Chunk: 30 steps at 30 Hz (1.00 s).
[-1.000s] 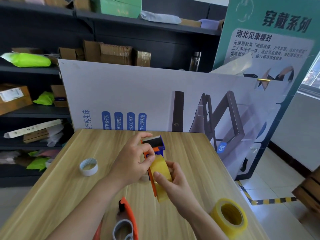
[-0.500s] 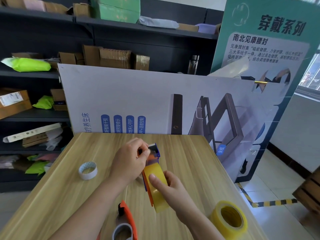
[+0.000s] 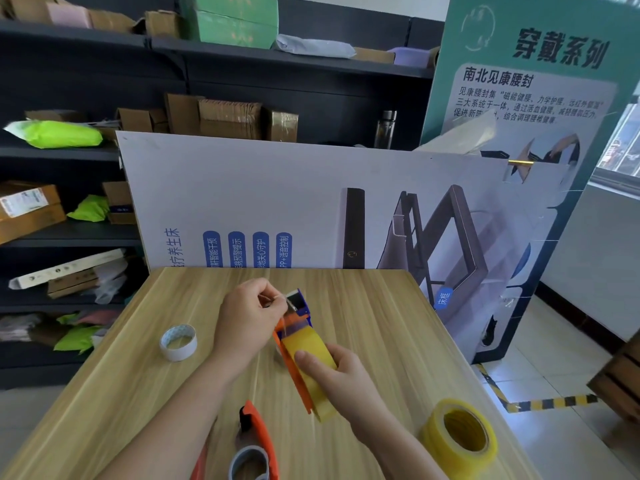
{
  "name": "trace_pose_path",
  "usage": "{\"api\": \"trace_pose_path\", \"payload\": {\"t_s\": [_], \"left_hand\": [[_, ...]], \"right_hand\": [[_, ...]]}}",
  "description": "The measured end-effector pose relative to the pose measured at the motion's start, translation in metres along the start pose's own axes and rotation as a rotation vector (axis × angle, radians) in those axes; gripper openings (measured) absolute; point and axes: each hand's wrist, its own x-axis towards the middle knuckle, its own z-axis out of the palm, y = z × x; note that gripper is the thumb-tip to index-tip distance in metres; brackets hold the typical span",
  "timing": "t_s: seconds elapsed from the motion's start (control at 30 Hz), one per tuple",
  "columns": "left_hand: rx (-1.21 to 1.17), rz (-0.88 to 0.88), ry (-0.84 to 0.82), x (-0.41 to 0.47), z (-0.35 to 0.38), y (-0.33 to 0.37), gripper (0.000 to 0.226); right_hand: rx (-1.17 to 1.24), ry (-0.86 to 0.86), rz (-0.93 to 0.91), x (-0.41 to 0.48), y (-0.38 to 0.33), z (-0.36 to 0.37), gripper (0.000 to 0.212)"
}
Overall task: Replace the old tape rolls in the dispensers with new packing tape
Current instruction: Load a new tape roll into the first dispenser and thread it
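Two hands on one job here. The right hand (image 3: pixel 341 375) is wrapped round the fat yellow packing tape roll (image 3: pixel 311 348) sitting in the orange-and-blue plastic tape dispenser (image 3: pixel 294 374), with the thumb laid across the roll. All of that sits over the middle of the light wood-grain worktop (image 3: pixel 363 317). Can't tell if it's actually touching the wood. The dispenser's blue head points toward 12 o'clock. The left hand (image 3: pixel 247 320) is at 10 o'clock from the roll, fingertips pinched together on the thin clear tape end (image 3: pixel 290 304) right by that blue head. Whether the strip is threaded through or just lying over it, no idea.

Other stuff on the worktop:
- A spare translucent yellow tape roll (image 3: pixel 436 445) lies flat at 4 o'clock from the held one, near the right edge and well apart from both hands.
- A small white nearly used-up tape roll (image 3: pixel 173 353) lies flat at 9 o'clock, near the left wrist but not touching.
- A second orange dispenser with a grey ring in it (image 3: pixel 259 427) lies at 6 o'clock between the forearms, partly cut off by the bottom edge.
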Motion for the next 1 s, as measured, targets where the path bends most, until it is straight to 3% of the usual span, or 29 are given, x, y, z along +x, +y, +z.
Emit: {"api": "trace_pose_path", "payload": {"t_s": [0.4, 0.57, 0.77, 0.93, 1.0], "left_hand": [[0.157, -0.087, -0.051, 0.008, -0.006, -0.004, 0.014], [-0.099, -0.296, -0.198, 0.023, -0.018, 0.000, 0.015], [-0.241, -0.373, -0.430, 0.038, -0.040, 0.030, 0.018], [-0.338, -0.389, -0.402, 0.039, -0.049, 0.038, 0.017], [-0.319, -0.326, -0.363, 0.038, -0.050, 0.040, 0.018]], "right_hand": [[-0.026, -0.103, 0.013, -0.009, 0.002, 0.006, 0.009], [-0.008, -0.135, 0.030, -0.011, 0.000, 0.004, 0.034], [0.028, -0.068, 0.024, -0.009, 0.001, 0.006, 0.033], [0.021, -0.169, 0.060, -0.009, -0.002, 0.003, 0.019], [0.002, -0.202, 0.062, -0.006, -0.001, 0.004, 0.026]]}}
